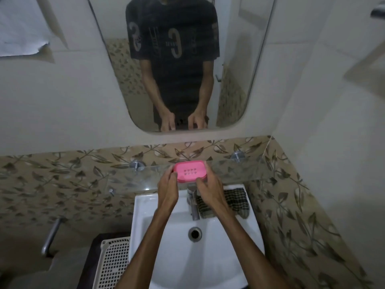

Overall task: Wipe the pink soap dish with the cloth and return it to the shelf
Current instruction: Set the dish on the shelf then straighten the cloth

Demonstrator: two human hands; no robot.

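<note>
Both hands hold the pink plastic soap dish point(190, 171) at the clear glass shelf point(239, 171).
Left hand point(167, 187) and right hand point(209, 187) pinch its ends; checked cloth point(236, 202) lies on the white basin point(145, 207).

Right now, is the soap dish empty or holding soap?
Empty: the pink soap dish shows its bare drain holes, held at both ends by left hand and right hand.

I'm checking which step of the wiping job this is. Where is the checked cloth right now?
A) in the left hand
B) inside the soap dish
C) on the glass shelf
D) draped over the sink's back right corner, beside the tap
D: the checked cloth lies on the sink's back right corner beside the tap, while both hands hold the pink soap dish.
</note>
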